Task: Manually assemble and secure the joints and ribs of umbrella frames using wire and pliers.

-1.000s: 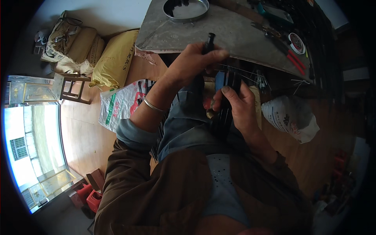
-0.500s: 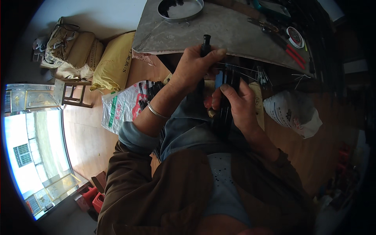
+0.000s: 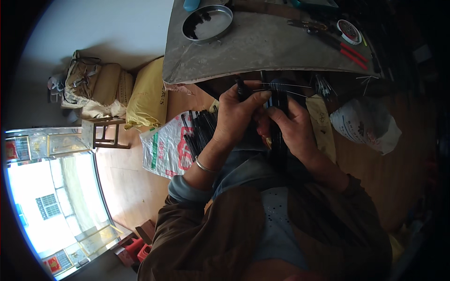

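Observation:
Both of my hands are close together in front of my lap, just short of the bench edge. My left hand [image 3: 234, 114] is closed round a black rounded handle [image 3: 242, 89] that sticks up past the index finger; the lower end is hidden. My right hand [image 3: 295, 129] grips long black strips [image 3: 280, 152] standing side by side, its thumb pressed on them. Thin metal rods [image 3: 296, 85] run sideways across the tops of the strips. Something reddish [image 3: 262, 126] shows between the hands, too dark to name.
The grey bench [image 3: 262, 51] carries a round metal pan [image 3: 213, 25] with dark bits, red-handled pliers [image 3: 351, 55] and a small white dish [image 3: 349, 31]. A bundle of black rods [image 3: 204, 129] rests on a white printed sack [image 3: 161, 147] at left. A plastic bag [image 3: 363, 124] stands right.
The whole view has shifted. My left hand has come down from the bench edge toward me with the handle, nearer the right hand. The right hand still grips the black strips.

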`<state>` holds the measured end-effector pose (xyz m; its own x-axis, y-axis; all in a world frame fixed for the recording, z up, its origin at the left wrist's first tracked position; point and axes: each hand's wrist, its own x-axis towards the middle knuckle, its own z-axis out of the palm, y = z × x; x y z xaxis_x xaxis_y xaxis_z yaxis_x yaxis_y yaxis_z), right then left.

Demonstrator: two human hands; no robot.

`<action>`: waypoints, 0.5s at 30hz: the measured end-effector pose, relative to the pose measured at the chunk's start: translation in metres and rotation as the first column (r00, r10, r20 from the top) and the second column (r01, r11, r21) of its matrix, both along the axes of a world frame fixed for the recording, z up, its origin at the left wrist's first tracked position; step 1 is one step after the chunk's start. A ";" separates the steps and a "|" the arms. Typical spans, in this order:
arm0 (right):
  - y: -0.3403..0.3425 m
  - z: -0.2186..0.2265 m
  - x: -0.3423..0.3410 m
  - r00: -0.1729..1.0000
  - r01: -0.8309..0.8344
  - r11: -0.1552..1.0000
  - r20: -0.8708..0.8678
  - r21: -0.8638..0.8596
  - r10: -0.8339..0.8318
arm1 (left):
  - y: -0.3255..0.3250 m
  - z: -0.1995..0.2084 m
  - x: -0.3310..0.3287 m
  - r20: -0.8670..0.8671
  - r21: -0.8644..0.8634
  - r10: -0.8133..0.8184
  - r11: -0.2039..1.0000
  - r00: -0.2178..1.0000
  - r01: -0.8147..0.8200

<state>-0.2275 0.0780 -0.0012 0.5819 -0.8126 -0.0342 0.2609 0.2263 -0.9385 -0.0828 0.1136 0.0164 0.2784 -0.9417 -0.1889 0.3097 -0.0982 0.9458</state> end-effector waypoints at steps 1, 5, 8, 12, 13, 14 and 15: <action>0.000 0.001 -0.001 0.999 -0.014 1.000 -0.037 0.024 0.015 | 0.000 0.001 0.000 -0.057 0.016 0.006 1.000 0.998 -0.005; -0.016 -0.005 -0.012 0.953 -0.163 0.929 -0.297 -0.332 0.061 | -0.001 -0.007 0.000 -0.125 0.005 0.023 1.000 0.992 -0.022; -0.019 0.001 -0.015 0.926 -0.193 0.938 -0.371 -0.288 0.077 | -0.001 -0.005 -0.004 -0.152 0.006 0.037 0.999 0.988 -0.037; -0.023 -0.007 -0.016 0.937 -0.209 0.961 -0.317 -0.181 0.145 | 0.000 -0.007 -0.007 -0.195 -0.024 0.032 0.999 0.980 -0.037; -0.024 -0.013 -0.016 0.944 -0.208 0.973 -0.281 -0.102 0.172 | 0.001 -0.006 -0.007 -0.231 -0.050 0.009 0.999 0.973 -0.021; -0.025 -0.016 -0.016 0.950 -0.208 0.978 -0.242 -0.023 0.197 | 0.000 -0.007 -0.007 -0.230 -0.048 0.005 0.999 0.973 -0.017; -0.027 -0.016 -0.018 0.951 -0.203 0.979 -0.241 -0.020 0.193 | 0.000 -0.008 -0.006 -0.255 -0.064 -0.010 0.998 0.967 -0.007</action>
